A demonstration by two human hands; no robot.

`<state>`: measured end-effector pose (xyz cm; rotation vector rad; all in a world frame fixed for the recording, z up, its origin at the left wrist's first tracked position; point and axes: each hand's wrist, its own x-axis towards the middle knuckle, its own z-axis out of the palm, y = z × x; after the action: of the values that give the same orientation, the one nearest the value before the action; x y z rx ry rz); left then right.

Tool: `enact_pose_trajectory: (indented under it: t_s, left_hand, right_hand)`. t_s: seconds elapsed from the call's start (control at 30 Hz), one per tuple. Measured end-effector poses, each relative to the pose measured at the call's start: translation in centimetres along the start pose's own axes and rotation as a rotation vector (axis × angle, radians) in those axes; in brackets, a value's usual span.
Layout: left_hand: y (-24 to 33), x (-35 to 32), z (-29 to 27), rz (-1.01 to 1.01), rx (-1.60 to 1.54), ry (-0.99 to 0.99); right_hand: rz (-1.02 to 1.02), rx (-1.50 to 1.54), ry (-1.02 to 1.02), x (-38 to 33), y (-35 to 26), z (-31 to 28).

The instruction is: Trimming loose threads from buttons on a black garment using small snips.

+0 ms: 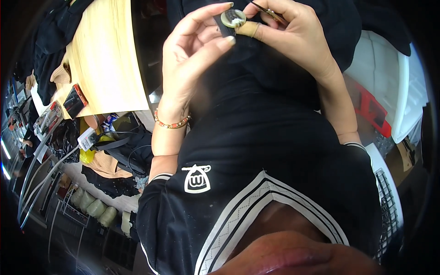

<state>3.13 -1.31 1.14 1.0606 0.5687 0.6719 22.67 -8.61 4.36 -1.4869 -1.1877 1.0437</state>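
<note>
Up near the top edge, a round button-like disc (227,19) with a pale greenish rim and a whitish middle sits against a small dark strip (223,28). My left hand (190,52) pinches the strip and disc from the left, between thumb and index finger; a beaded bracelet circles that wrist. From the other side, the taped thumb of my right hand (298,39) presses close to the disc. Tucked in my right fingers is a slim, dark, pointed tool (275,16) with a brass-coloured part; its exact kind is unclear. Black cloth (275,68) lies behind both hands.
On the left stands a pale wooden table (110,55), with a phone (74,101) at its near corner. Below it are a white plug block (87,139) with cables and a dark bag (133,144). A white plastic container (380,59) stands at right, beside a red piece (373,112).
</note>
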Motion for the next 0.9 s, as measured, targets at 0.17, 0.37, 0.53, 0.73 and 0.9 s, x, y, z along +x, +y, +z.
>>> enact_pose_trajectory:
  t_s: [0.17, 0.37, 0.53, 0.73, 0.9]
  left_hand:
    - [-0.2, 0.1, -0.2, 0.119, 0.244, 0.013]
    - [-0.2, 0.5, -0.3, 0.148, 0.307, -0.003]
    - [1.0, 0.9, -1.2, -0.102, 0.021, 0.001]
    - [-2.2, 11.0, 0.7, 0.596, -0.708, -1.069]
    - [6.5, 6.3, 5.3, -0.295, -0.444, -0.455]
  right_hand:
    - [0.085, 0.119, -0.068, 0.4, 0.1, 0.2]
    - [-0.493, 0.571, -0.222, 2.1, 3.2, 1.2]
    - [0.16, 0.261, -0.118, 1.3, -0.2, -0.1]
    - [0.029, 0.151, 0.071, 0.1, -4.3, -3.3]
    - [-0.251, 0.135, 0.111, -1.4, -1.1, -7.2]
